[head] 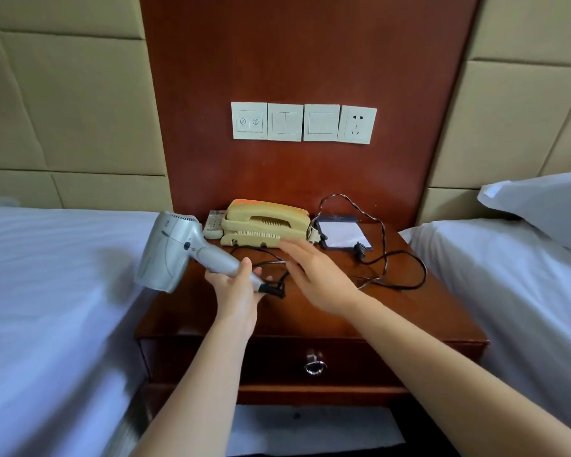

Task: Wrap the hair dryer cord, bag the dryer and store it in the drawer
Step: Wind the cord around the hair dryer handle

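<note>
Silver hair dryer (168,252) held up at the left edge of the bedside surface (409,318), barrel toward the left bed (47,291), handle clasped in the left grip (234,291) with fingers curled round it near the base. Right grip (317,278) flat and palm-down just beside the handle's end, fingers straight, holding nothing, motion-blurred above the near stretch of black cord (409,282); contact with the cord impossible to tell. Cord unwrapped, trailing from the handle's base in loose loops across the right half of the surface, black plug (360,250) lying just beside a dark notepad holder (342,234). Toward the back, a yellowed telephone (264,222) with a white remote control (214,224) against its left side. Below the surface, drawer (360,361) shut, metal ring pull (314,366) at its centre. On the red-brown wall panel above, a row of switch plates (284,122) and a wall socket (356,124). To the right, a second white-sheeted bed (508,291) with a pillow (541,206).
</note>
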A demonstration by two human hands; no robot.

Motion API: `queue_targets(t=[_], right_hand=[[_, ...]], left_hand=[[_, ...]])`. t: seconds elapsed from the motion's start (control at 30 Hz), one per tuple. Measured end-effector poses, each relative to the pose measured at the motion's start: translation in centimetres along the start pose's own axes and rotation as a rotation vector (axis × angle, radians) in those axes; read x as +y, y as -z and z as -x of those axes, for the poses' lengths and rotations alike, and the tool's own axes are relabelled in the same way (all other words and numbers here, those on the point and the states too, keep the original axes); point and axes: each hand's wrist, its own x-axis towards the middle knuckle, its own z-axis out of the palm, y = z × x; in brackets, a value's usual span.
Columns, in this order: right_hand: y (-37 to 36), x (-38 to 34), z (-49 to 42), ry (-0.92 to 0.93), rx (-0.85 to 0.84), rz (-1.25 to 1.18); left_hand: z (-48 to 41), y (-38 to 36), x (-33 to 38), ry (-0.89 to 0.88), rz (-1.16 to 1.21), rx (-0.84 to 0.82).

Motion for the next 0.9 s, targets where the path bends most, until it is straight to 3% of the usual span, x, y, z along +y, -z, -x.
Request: queue_targets(t=[0.1,0.23,0.33,0.5,0.77,0.9], right_hand=[[-0.9,-1.5,2.1,-0.004,-0.042,-0.032],[-0.8,-1.5,3.1,0.059,0.011,0.184],[-0.2,-0.8,4.7,0.022,0.035,0.250],[1.5,0.9,5.6,0.113,0.155,0.422],[4.2,3.4,5.8,0.058,0.211,0.658],[4.8,4.4,5.7,0.008,0.184,0.725]], left_hand=[[1.2,-0.1,0.4,0.029,0.000,-0.047],[2.7,-0.1,0.7,0.055,-0.017,-0.104],[2.7,0.4,1.4,0.030,-0.021,-0.096],[1.0,2.1,2.6,0.006,-0.082,-0.035],[0.0,3.7,3.9,-0.087,-0.461,-0.175],[0.4,3.7,4.2,-0.082,-0.534,-0.252]])
